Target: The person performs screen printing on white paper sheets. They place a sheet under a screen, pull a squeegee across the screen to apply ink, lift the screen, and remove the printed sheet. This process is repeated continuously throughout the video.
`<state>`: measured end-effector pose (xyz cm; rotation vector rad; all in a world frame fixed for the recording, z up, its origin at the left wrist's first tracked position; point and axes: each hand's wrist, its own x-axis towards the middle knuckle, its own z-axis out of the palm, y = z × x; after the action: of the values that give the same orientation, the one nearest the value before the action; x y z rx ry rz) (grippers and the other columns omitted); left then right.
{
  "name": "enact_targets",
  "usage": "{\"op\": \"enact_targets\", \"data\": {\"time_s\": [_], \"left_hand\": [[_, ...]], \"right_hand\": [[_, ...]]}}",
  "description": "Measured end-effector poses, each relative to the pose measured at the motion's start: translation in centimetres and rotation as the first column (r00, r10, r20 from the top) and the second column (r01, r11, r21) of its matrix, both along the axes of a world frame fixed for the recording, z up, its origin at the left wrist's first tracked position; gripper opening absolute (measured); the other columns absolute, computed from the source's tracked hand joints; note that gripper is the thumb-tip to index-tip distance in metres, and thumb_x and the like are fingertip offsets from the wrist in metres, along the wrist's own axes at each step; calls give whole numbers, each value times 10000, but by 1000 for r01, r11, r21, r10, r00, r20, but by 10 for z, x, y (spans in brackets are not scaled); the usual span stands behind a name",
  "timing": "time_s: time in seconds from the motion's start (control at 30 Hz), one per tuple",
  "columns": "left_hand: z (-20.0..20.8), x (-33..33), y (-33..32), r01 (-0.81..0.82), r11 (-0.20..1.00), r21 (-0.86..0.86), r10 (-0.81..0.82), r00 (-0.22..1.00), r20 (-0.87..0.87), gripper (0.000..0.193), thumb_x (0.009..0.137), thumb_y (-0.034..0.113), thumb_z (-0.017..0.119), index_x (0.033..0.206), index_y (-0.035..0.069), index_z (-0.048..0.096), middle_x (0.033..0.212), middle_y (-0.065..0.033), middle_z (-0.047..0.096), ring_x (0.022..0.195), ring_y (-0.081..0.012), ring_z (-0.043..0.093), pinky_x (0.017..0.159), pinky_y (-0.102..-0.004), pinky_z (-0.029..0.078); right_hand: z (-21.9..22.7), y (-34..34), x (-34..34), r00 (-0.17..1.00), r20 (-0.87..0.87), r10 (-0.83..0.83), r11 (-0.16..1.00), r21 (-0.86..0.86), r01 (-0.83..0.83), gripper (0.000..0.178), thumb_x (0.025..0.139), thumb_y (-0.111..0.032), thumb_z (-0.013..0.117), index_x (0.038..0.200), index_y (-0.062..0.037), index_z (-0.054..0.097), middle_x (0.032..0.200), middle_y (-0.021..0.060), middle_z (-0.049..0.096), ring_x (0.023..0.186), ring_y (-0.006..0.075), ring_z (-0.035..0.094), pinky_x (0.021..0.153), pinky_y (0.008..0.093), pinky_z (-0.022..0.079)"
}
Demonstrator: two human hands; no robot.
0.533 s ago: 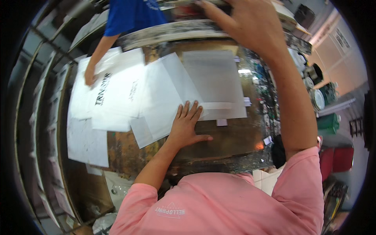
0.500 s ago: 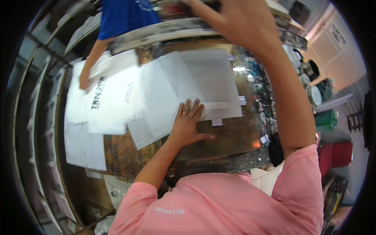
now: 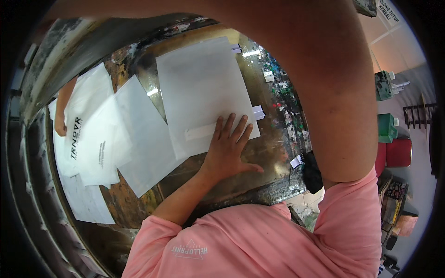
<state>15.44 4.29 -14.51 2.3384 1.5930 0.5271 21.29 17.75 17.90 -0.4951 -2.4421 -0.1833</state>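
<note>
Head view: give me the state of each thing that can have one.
Left hand, open, spread
Large rectangular translucent plastic sheet, flat, near edge under that hand
Translucent plastic sheet to its left, flat
Black-printed white plastic sheets, loosely overlapping
Co-worker's hand, on those sheets
Bare right arm, bent across the top
Green plastic jug, apparently capped

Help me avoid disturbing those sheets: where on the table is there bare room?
The main bare patch of table lies between the left hand and the pink shirt. A smaller one lies between the overlapping white sheets and the left forearm. Those sheets, with another person's hand, crowd the left.
</note>
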Motion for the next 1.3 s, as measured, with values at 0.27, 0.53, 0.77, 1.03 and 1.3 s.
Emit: {"op": "enact_targets", "data": {"time_s": [0.27, 0.53, 0.77, 1.03, 1.3], "left_hand": [[11, -26, -6, -192, 953, 232, 171, 979, 108, 1158, 725, 782, 832, 1553, 25, 545, 1650, -225, 466, 1558, -472, 378, 1283, -679, 232], [105, -153, -76, -587, 782, -210, 344, 126, 930, 1305, 838, 130, 960, 1747, 28, 30, 1248, -161, 714, 1113, -197, 701, 936, -311, 602], [68, -137, -132, -730, 652, -205, 633, 375, 677, 1063, 565, 402, 1078, 1441, -21, 649, 1170, -119, 735, 1095, -292, 692, 1038, -430, 518], [-6, -146, -155, -783, 604, 149, 783, 618, 69, 1124, 401, 714, 971, 1247, 3, 763, 1079, -74, 650, 1087, -285, 573, 1033, -473, 317], [-5, -148, -156, -788, 603, 126, 787, 613, 65, 1178, 401, 781, 938, 1264, 1, 749, 1040, -77, 624, 1034, -274, 541, 1024, -476, 315]], "right_hand": [[32, -1, -16, 998, 34, -58, 990, -128, 62, 643, 1085, -548, 499, 605, -128, 579, 529, 9, 518, 536, 177, 515, 703, 398, 501], [-68, -21, -9, 981, -107, -163, 981, 88, 172, 622, 987, -514, 697, 1316, 12, 644, 956, 202, 742, 898, 364, 708, 806, 486, 475], [-175, -91, 46, 960, 277, 38, 958, -282, 44, 336, 966, -457, 738, 990, -125, 774, 1004, 111, 675, 982, 335, 638, 832, 483, 476], [-273, -114, 44, 964, 261, 53, 923, -382, 53, 422, 851, -353, 854, 1146, -84, 717, 1113, 107, 708, 1002, 323, 682, 821, 449, 580], [-315, 64, -53, 995, 90, -35, 975, -217, 54, 374, 882, -389, 831, 1106, -121, 696, 1005, 78, 650, 947, 305, 663, 776, 452, 576]]}}
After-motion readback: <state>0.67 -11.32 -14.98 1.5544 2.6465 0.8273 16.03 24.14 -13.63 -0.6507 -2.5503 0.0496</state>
